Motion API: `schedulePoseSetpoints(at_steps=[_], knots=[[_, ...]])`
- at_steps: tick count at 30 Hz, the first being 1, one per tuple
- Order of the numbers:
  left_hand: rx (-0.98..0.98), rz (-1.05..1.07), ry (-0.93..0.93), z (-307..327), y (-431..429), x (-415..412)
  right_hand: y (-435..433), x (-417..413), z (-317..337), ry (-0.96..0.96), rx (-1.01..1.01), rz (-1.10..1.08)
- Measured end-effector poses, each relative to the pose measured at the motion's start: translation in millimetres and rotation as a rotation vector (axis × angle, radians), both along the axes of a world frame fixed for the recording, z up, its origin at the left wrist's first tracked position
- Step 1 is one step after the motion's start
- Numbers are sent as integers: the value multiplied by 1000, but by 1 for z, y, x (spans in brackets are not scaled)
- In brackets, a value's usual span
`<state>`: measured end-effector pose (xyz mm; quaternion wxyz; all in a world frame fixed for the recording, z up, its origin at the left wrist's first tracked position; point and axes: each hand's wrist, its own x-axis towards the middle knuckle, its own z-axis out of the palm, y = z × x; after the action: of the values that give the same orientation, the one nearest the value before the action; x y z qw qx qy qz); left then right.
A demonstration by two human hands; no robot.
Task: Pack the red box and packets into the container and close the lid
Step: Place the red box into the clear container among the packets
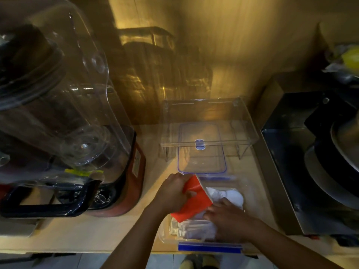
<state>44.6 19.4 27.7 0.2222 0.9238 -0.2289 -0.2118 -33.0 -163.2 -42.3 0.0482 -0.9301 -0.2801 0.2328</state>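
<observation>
A clear plastic container (250, 193) with blue clips stands at the counter's front edge. My left hand (171, 193) grips the red box (194, 200), tilted over the container's left side. My right hand (227, 216) reaches into the container and presses on white packets (233, 195) inside. More white packets (194, 228) lie in the near part of the container. The clear lid (202, 150) with a blue rim and blue vent lies flat on the counter just behind the container.
A clear acrylic stand (244, 117) sits over the lid's far half. A large blender with a red base (136, 167) and clear cover fills the left. A black appliance (310, 162) stands to the right. The counter's front edge (97, 247) runs close to me.
</observation>
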Motion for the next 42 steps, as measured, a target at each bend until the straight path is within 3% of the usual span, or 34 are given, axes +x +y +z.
schedulePoseSetpoints(at_steps=[6, 12, 15, 19, 22, 26, 28, 34, 38, 42], knots=[[196, -174, -81, -16, -17, 13, -16, 6, -10, 102, -144, -147], [184, -182, -264, -34, -23, -3, -15, 24, -4, 81, -168, -149], [148, -149, -268, -41, -19, -13, -12, 22, -4, 69, -154, -102], [243, -100, -282, -48, -13, -16, -16, 22, 1, 152, -119, -133], [240, -136, -263, -49, -10, -11, -17, 28, 13, 308, 113, -289], [94, -179, -220, -46, -6, 0, -11, 30, 13, 462, 769, -776], [14, -165, -204, -45, -5, 2, -8, 31, 6, 523, 947, -906], [-66, -228, -178, -43, 1, 3, 3, 35, -2, 618, 1036, -1041], [19, -79, -275, -51, 14, -10, -1, 36, -5, 700, 1032, -985], [98, -80, -318, -61, 27, -24, 0, 37, -4, 657, 1074, -1014]])
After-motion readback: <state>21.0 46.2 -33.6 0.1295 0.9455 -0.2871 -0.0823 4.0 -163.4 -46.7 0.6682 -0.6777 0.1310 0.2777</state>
